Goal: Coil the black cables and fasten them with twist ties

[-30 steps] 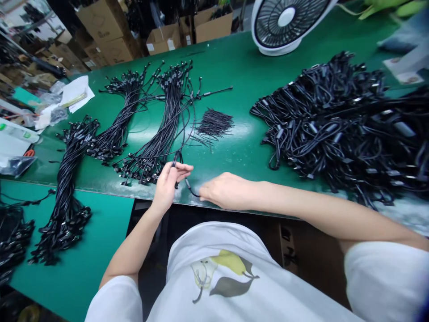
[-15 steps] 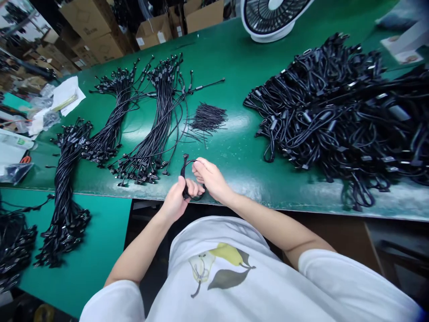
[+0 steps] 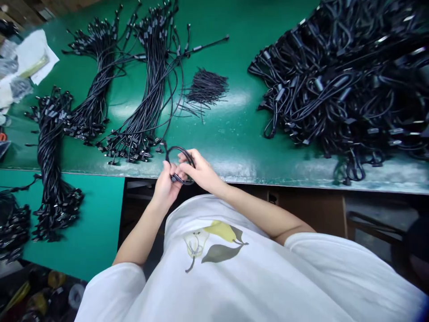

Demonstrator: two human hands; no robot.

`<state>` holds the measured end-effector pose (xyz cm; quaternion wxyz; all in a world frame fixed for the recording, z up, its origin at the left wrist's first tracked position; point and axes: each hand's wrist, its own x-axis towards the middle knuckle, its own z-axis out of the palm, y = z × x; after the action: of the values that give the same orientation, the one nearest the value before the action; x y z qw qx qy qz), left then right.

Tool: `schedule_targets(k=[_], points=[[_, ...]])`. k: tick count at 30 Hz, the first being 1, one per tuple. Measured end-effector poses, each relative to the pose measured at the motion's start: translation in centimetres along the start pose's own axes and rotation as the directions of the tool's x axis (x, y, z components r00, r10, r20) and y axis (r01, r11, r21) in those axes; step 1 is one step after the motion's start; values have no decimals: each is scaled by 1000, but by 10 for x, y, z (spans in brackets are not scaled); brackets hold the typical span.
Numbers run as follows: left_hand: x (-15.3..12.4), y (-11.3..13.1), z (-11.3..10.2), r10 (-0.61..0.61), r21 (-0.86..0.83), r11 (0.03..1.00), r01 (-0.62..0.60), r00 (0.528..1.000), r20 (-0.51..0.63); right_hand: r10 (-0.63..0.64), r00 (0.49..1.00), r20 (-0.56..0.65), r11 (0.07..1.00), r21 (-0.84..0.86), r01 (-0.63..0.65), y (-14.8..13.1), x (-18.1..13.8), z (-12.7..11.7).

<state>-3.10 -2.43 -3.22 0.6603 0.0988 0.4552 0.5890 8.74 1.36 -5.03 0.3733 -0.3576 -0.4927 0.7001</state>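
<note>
A black cable is wound into a small loop in front of my body, at the table's near edge. My left hand pinches the loop's left and lower side, where a connector end sticks up. On the right side of the loop, my right hand has its fingers closed round the cable. A pile of short black ties lies on the green table beyond my hands. Straight black cables lie in a bundle to the left of it.
At the right is a large heap of coiled black cables. Two more cable bundles, one nearer and one farther, lie at the left. White papers sit at the far left. The table edge runs just before my body.
The view has tilted down, so the fan and most boxes are out of sight. The cable loop looks wider and rounder, and my right hand has shifted along it.
</note>
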Motion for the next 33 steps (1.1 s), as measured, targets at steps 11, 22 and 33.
schedule_targets(k=[11, 22, 33], points=[[6, 8, 8, 77, -238, 967, -94, 994, -81, -283, 949, 137, 836, -449, 314, 24, -5, -3], [1, -14, 0, 112, 371, 911, -183, 972, 205, 39, 999, -32, 951, 309, -27, -11, 13, -1], [-1, -11, -22, -173, 788, 547, -283, 883, 437, 56, 995, 87, 888, 451, -89, -23, 0, 10]])
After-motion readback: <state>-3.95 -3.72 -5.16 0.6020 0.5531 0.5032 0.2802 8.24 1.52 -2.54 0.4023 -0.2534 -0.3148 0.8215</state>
